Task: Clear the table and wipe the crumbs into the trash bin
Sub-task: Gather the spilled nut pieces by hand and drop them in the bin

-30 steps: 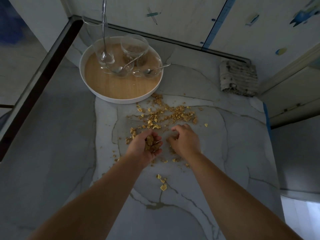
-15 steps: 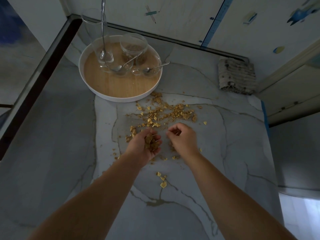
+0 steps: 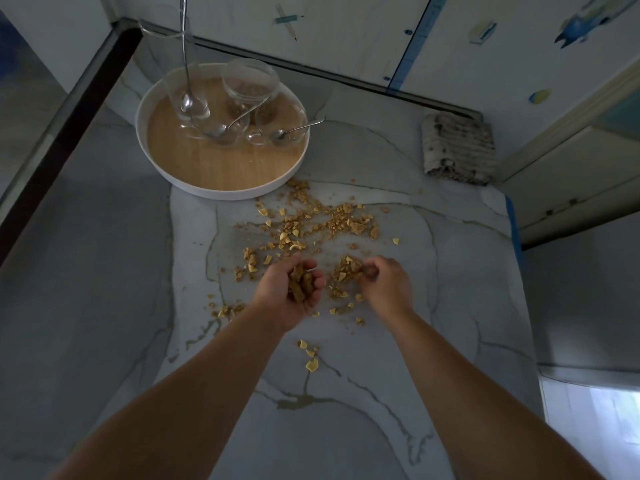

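Note:
Golden-brown crumbs lie scattered across the middle of the marble table. My left hand is cupped palm up just above the table, holding a small heap of crumbs. Right beside it, my right hand rests on the table with its fingers curled against a little pile of crumbs. More bits lie near my wrists. A folded striped cloth sits at the back right. No trash bin is in view.
A round white tray with a wooden floor stands at the back left, carrying glass cups and spoons. A dark table rail runs along the left. The wall is close behind; the table's right edge drops off.
My right hand has slid a little to the right and bunched crumbs into a small pile. My left hand stays cupped with its crumbs, barely shifted.

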